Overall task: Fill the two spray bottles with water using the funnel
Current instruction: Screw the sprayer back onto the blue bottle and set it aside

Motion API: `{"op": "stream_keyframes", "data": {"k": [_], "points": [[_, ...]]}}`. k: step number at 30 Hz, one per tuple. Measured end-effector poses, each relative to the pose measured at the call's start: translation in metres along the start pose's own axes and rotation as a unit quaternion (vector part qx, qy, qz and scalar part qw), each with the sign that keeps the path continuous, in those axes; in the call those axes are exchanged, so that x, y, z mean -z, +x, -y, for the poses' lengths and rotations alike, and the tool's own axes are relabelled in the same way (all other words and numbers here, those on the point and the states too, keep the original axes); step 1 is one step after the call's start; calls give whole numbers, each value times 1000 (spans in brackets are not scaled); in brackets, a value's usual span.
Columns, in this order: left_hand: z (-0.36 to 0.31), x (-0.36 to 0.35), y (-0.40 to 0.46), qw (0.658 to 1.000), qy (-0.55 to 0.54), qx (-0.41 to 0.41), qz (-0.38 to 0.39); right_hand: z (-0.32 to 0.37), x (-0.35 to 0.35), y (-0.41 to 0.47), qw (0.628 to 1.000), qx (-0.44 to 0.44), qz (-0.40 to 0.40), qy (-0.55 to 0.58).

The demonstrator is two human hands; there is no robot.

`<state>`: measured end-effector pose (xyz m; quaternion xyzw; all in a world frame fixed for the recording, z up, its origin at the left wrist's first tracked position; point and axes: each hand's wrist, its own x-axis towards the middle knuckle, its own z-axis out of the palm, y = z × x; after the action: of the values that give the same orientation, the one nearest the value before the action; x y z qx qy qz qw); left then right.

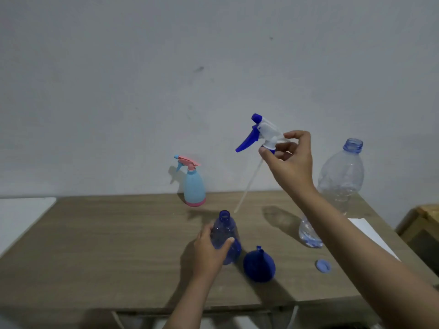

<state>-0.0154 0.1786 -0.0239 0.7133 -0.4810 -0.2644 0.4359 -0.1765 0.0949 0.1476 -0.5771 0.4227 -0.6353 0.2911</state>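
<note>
Left hand (211, 248) grips the open blue spray bottle (225, 238) upright on the desk (118, 245), steadying it. Right hand (288, 160) pinches the trigger head (257, 132) above it, tube clear. Funnel (259, 265) lies just right of the bottle, ready.

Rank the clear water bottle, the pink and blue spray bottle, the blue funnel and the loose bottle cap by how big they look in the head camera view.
1. Clear water bottle
2. Pink and blue spray bottle, though it stands farthest back
3. Blue funnel
4. Bottle cap
</note>
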Motion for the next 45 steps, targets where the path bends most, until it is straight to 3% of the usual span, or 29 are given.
{"op": "stream_keyframes", "data": {"k": [10,18,26,42,45], "points": [[-7,4,-4,1000,3,2,20,-8,-37,-23,998,29,60,7],[-7,2,-2,1000,-6,3,15,-44,-48,-49,991,30,122,-51],[-1,0,-1,1000,-8,4,15,-92,-50,-90,979,-33,188,-69],[-5,3,-4,1000,17,-7,4,-111,-50,-95,978,-120,172,16],[-7,3,-5,1000,23,-2,7,-118,-49,-94,962,-165,218,24]]}}
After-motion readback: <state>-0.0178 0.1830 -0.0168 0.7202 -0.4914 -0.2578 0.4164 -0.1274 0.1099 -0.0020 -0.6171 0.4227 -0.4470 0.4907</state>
